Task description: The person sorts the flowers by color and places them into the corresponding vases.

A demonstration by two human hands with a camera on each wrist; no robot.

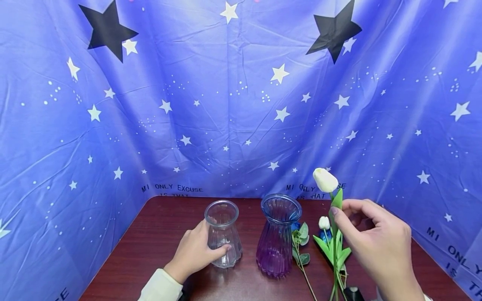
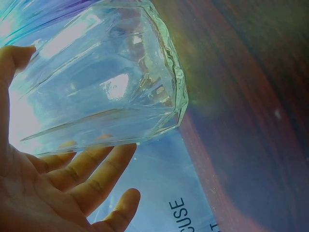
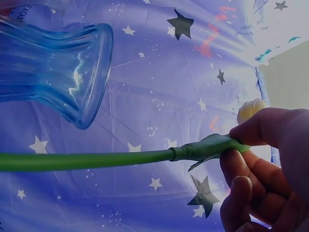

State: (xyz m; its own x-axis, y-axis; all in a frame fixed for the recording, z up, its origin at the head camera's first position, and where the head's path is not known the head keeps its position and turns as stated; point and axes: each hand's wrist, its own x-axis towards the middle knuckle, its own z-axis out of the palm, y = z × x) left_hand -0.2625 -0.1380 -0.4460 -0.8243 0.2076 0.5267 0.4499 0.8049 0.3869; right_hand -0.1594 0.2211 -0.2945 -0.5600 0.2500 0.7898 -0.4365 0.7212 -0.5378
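Note:
On the left of the table stands a clear glass vase [image 1: 224, 242], upright. My left hand [image 1: 196, 251] holds it from the left side, thumb across its front and fingers behind; the left wrist view shows the ribbed glass [image 2: 111, 82] between them. At the right, my right hand [image 1: 380, 238] pinches a white tulip [image 1: 325, 180] just under its bloom, at the green leaf [image 1: 337, 200]. The tulip is raised, and its green stem [image 3: 96, 161] runs down toward the table. Between the hands stands a blue-and-purple glass vase [image 1: 278, 238].
Behind the right hand's stem lie another white tulip [image 1: 324, 223] with green leaves and a blue flower [image 1: 325, 236]. Beside the purple vase is a leafy stem [image 1: 302, 259]. A dark object [image 1: 354, 293] sits at the front edge. A starry blue cloth [image 1: 233, 125] surrounds the brown table [image 1: 165, 225].

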